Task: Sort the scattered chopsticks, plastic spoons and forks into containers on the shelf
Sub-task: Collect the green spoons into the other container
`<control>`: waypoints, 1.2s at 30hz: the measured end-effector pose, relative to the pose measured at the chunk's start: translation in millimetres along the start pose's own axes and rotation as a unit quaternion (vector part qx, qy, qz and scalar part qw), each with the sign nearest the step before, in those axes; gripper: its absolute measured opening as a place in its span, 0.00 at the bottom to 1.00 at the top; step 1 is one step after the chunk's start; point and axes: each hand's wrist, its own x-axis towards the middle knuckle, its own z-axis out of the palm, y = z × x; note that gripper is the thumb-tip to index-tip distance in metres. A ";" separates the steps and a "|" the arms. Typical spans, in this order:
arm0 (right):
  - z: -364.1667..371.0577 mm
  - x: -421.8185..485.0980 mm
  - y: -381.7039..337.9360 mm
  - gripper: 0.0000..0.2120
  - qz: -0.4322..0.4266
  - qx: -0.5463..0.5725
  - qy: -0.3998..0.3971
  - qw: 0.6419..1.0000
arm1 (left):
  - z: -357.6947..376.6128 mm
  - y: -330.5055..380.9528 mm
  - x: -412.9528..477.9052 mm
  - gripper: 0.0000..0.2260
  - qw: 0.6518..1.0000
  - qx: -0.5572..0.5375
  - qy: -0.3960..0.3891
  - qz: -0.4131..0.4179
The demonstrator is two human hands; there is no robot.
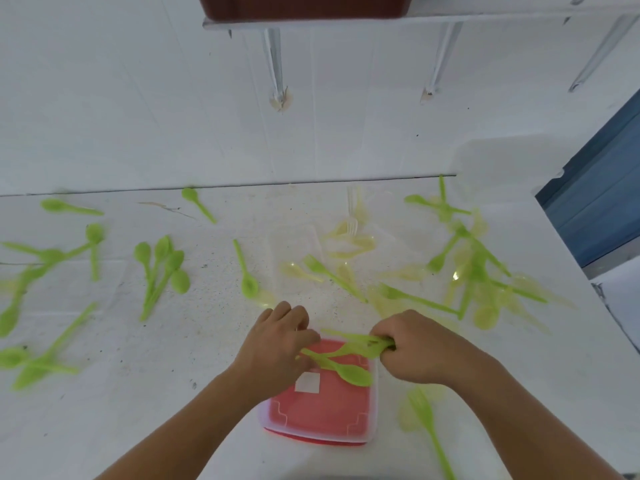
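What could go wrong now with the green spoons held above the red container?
The right hand grips the green spoons by one end only, fanned out; one may slip onto the red container. The green fork beside the container shares their colour, so it might be sorted wrongly.

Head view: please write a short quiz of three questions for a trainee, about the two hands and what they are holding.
1. True or false: the right hand grips a bundle of green cutlery.
2. The left hand pinches: A the handle of a green spoon; B a white fork; C nothing.
3. Fill in: the box under the hands is clear and ___.
Key: 1 true; 2 A; 3 red.
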 end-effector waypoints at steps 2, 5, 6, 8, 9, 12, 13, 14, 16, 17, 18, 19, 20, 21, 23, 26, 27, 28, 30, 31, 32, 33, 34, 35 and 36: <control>-1.0 -0.9 -6.6 0.09 0.015 -0.070 -0.020 0.997 | -5.8 -6.3 -3.4 0.12 1.000 0.012 -0.015 -0.006; -4.9 -3.8 -15.9 0.16 0.015 -0.119 -0.013 0.993 | -5.1 -3.9 -8.5 0.07 0.997 0.067 -0.047 0.016; -6.0 -3.6 -18.4 0.19 0.011 -0.135 -0.011 0.991 | -2.6 -2.2 -8.3 0.07 0.996 0.071 -0.047 0.021; -5.9 -1.9 -24.2 0.21 0.005 -0.166 -0.014 0.986 | 3.7 -0.1 -6.9 0.07 0.996 0.071 -0.035 0.038; -5.1 -1.3 -27.6 0.19 0.007 -0.187 -0.012 0.982 | 6.4 0.7 -6.6 0.07 0.995 0.074 -0.039 0.049; 0.7 -1.1 -34.5 0.13 0.016 -0.249 0.012 0.968 | 10.9 0.2 -6.2 0.10 0.991 0.088 -0.073 0.067; 3.2 -1.0 -35.8 0.12 0.021 -0.264 0.017 0.964 | 7.9 0.3 -5.7 0.10 0.992 0.081 -0.076 0.064; 5.7 -0.8 -37.2 0.12 0.027 -0.277 0.020 0.960 | 2.9 -0.3 -5.1 0.11 0.994 0.066 -0.069 0.060; 11.2 -0.6 -39.8 0.11 0.036 -0.293 0.026 0.955 | -9.2 -6.6 -3.4 0.10 0.999 0.008 -0.026 0.047; 13.9 -0.5 -41.6 0.11 0.035 -0.296 0.030 0.954 | -16.1 -11.9 -2.9 0.08 0.999 -0.032 0.001 0.027; 17.2 -0.1 -43.9 0.10 0.027 -0.295 0.035 0.955 | -22.9 -18.2 -2.6 0.07 0.997 -0.068 0.023 -0.002; 21.4 0.3 -47.3 0.10 0.016 -0.288 0.041 0.957 | -30.2 -23.0 -1.6 0.08 0.995 -0.091 0.034 -0.036; 27.1 0.7 -51.9 0.10 0.005 -0.276 0.046 0.960 | -35.8 -27.2 0.0 0.09 0.993 -0.098 0.032 -0.062; 34.0 1.6 -57.1 0.11 -0.004 -0.263 0.048 0.964 | -39.8 -30.3 1.7 0.10 0.992 -0.096 0.016 -0.081; 51.7 5.1 -66.6 0.15 -0.009 -0.248 0.038 0.968 | -44.7 -30.4 4.7 0.10 0.989 -0.095 -0.041 -0.102; 79.1 15.3 -72.2 0.21 -0.005 -0.233 0.029 0.972 | -49.1 -20.6 9.2 0.09 0.989 -0.096 -0.068 -0.090; 85.3 19.3 -70.5 0.22 -0.007 -0.220 0.029 0.975 | -50.6 -16.1 10.2 0.09 0.990 -0.096 -0.071 -0.080; 87.1 21.6 -68.2 0.23 -0.010 -0.194 0.030 0.980 | -51.3 -11.8 9.7 0.08 0.990 -0.096 -0.077 -0.075; 81.7 23.5 -59.4 0.22 -0.031 -0.093 0.051 0.994 | -51.3 -4.7 5.9 0.09 0.991 -0.079 -0.083 -0.065; 73.8 21.5 -53.2 0.20 -0.047 -0.027 0.075 0.996 | -49.3 -2.3 2.7 0.10 0.994 -0.066 -0.073 -0.056; 64.2 17.0 -46.1 0.18 -0.057 0.046 0.111 0.991 | -46.2 -0.5 -0.6 0.11 0.996 -0.059 -0.058 -0.040; 54.5 11.0 -36.1 0.16 -0.053 0.111 0.159 0.980 | -41.8 1.5 -3.6 0.12 0.997 -0.059 -0.050 -0.021; 44.1 3.0 -23.3 0.15 -0.035 0.151 0.211 0.965 | -36.6 4.3 -6.4 0.13 0.997 -0.059 -0.052 0.001; 34.4 -5.7 -7.1 0.14 -0.005 0.158 0.255 0.954 | -29.7 7.8 -7.9 0.16 0.996 -0.054 -0.066 0.025; 26.2 -13.9 12.0 0.14 0.037 0.127 0.272 0.953 | -20.4 11.4 -8.6 0.19 0.995 -0.039 -0.081 0.050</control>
